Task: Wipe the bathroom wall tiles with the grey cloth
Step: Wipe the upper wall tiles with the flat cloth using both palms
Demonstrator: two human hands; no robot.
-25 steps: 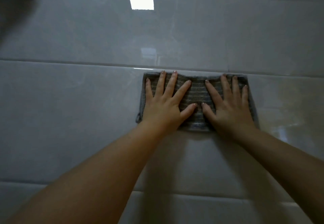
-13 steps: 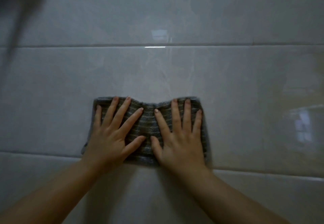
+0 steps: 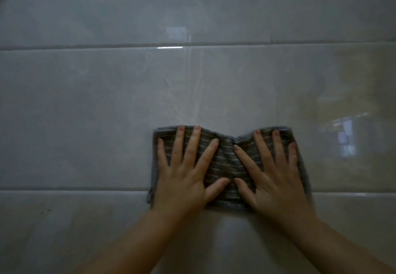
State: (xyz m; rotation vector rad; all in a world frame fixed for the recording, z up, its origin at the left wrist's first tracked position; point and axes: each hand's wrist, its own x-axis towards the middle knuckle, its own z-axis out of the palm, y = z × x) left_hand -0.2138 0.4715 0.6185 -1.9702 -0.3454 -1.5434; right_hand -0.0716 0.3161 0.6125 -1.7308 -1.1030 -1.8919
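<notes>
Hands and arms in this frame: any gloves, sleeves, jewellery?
No gloves on the left hand or right hand. The left forearm and right forearm are bare to the frame edge, with no sleeves in view. No rings, watch or bracelet visible. The fingers have short nails; the dim light hides any polish.

**Glossy tiled wall, one cloth on it**

The glossy pale grey ceramic wall tiles point(image 3: 85, 113) run in wide horizontal courses, parted by thin dark grout lines point(image 3: 64, 188). Flat against them lies a grey striped rectangular cloth point(image 3: 222, 162) (its top edge dips in the middle), straddling the lower grout line.
</notes>
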